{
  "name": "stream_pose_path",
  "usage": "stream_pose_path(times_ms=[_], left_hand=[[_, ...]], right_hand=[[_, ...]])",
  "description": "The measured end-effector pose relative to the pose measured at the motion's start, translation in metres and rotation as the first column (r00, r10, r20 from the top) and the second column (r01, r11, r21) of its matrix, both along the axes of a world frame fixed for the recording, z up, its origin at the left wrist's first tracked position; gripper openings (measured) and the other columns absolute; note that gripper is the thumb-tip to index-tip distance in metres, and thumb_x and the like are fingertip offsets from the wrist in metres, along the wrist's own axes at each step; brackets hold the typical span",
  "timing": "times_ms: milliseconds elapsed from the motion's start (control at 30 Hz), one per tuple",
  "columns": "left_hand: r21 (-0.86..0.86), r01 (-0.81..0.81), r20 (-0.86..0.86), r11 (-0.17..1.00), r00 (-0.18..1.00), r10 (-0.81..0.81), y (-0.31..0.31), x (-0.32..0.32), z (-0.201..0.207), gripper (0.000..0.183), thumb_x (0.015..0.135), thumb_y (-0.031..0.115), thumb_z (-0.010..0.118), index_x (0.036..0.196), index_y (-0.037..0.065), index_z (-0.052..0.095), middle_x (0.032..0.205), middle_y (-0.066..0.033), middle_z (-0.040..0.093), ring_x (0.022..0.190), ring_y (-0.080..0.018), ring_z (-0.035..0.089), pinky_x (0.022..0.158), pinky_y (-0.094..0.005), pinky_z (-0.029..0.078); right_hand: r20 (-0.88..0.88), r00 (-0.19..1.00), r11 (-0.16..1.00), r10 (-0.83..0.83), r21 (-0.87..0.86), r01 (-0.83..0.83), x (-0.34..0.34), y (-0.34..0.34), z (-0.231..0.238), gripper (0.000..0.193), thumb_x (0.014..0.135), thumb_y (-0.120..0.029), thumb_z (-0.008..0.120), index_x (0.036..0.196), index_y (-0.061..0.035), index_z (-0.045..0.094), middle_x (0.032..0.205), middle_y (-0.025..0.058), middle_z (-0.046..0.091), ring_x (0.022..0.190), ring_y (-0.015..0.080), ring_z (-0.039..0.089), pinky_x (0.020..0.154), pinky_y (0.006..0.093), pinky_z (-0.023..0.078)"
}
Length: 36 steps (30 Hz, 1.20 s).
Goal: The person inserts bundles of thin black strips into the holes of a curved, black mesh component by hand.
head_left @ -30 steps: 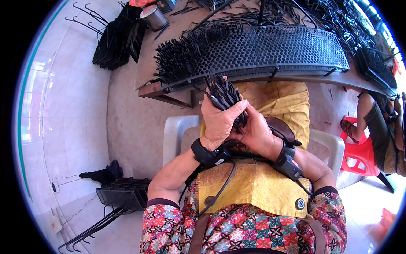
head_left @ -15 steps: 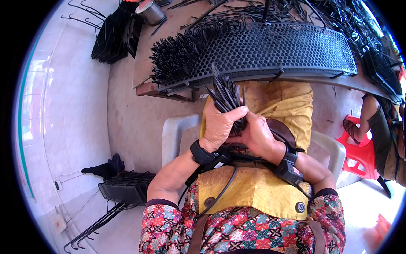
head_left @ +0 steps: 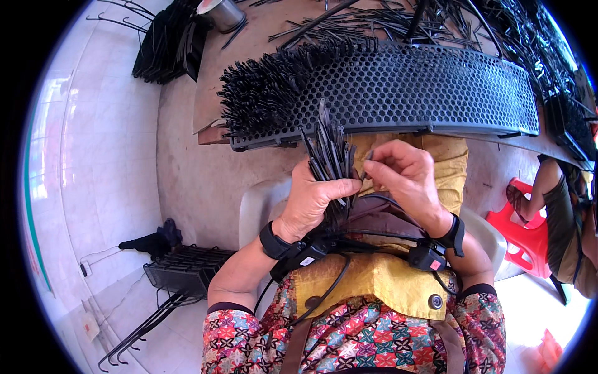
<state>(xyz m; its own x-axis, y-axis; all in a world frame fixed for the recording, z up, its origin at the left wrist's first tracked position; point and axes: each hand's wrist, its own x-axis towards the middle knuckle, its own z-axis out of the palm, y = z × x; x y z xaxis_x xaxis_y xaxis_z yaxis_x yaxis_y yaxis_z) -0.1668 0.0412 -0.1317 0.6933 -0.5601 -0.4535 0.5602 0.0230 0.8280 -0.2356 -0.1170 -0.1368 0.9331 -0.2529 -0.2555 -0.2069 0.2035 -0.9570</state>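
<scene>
1. Bundle of black strips [head_left: 329, 156]: held over the lap, just off the near edge of the surface [head_left: 246, 50], toward its near left corner; the strips stand roughly upright with uneven tips.
2. Left hand [head_left: 309, 198]: wrapped around the bundle, gripping its lower part, thumb across the front.
3. Right hand [head_left: 408, 177]: beside the bundle, thumb and fingertips pinched on what looks like a single thin strip; whether that strip touches the others I cannot tell.
4. Rack [head_left: 423, 90]: black, full of round holes, lying along the near edge of the surface. Upright strips [head_left: 261, 93] crowd its left end, by the near left corner.
5. Loose strips [head_left: 383, 25]: scattered on the surface behind the rack.
6. Metal can [head_left: 223, 19]: near the left edge of the surface.
7. Red stool [head_left: 520, 240]: on the floor at right, beside another person [head_left: 564, 215].
</scene>
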Motion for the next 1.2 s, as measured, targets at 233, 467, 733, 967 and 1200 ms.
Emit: stream_pose_path(times_ms=[233,467,733,967,1200], left_hand=[[-0.218,-0.032,-0.223,0.975,0.975,-0.018,-0.006,0.01,0.002,0.035,0.076,-0.002,0.064,0.109,0.001,0.051,0.091,-0.0097,0.062,0.076,-0.0197,0.062,0.065,-0.0312,0.052],[-0.244,-0.106,-0.266,0.964,0.963,0.038,-0.013,0.011,-0.009,0.032,0.078,-0.004,0.061,0.108,0.002,0.055,0.094,-0.0075,0.062,0.081,-0.0175,0.062,0.07,-0.0312,0.054],[-0.164,0.065,-0.169,0.984,0.981,-0.093,-0.011,0.015,0.004,0.036,0.068,-0.005,0.063,0.104,0.002,0.057,0.082,-0.0065,0.062,0.069,-0.0164,0.061,0.062,-0.0285,0.05],[-0.197,0.132,-0.191,0.972,0.967,-0.17,-0.007,0.015,0.003,0.019,0.071,-0.001,0.067,0.089,0.001,0.062,0.075,-0.005,0.063,0.064,-0.0137,0.06,0.061,-0.026,0.049],[-0.227,0.096,-0.201,0.969,0.969,-0.143,-0.006,0.016,-0.01,0.015,0.072,-0.002,0.067,0.085,0.0,0.06,0.072,-0.0066,0.062,0.062,-0.0153,0.06,0.058,-0.0269,0.049]], right_hand=[[0.692,0.664,0.443,0.283,-0.708,0.55,0.014,-0.031,0.032,0.016,0.071,0.006,0.065,0.085,0.0031,0.059,0.083,0.0093,0.059,0.065,0.018,0.056,0.054,0.028,0.046],[0.475,0.652,0.316,0.591,-0.88,0.355,0.006,-0.019,-0.008,0.039,0.054,-0.005,0.064,0.09,0.0085,0.058,0.101,0.021,0.054,0.084,0.0343,0.054,0.067,0.0412,0.049],[0.254,0.962,0.826,-0.102,-0.516,0.225,0.013,-0.008,0.012,0.021,0.079,-0.002,0.067,0.094,0.0078,0.056,0.074,0.0114,0.062,0.057,0.0134,0.058,0.051,0.025,0.049],[0.149,0.988,0.998,-0.042,-0.035,0.047,0.029,-0.026,0.023,0.019,0.084,0.002,0.061,0.102,0.0055,0.058,0.077,0.0072,0.065,0.059,0.0076,0.06,0.048,0.0187,0.047],[0.639,0.752,0.713,-0.159,-0.453,0.536,0.088,-0.066,0.022,0.017,0.084,0.002,0.061,0.101,0.0028,0.06,0.08,0.0102,0.067,0.066,0.0113,0.064,0.06,0.0216,0.053]])
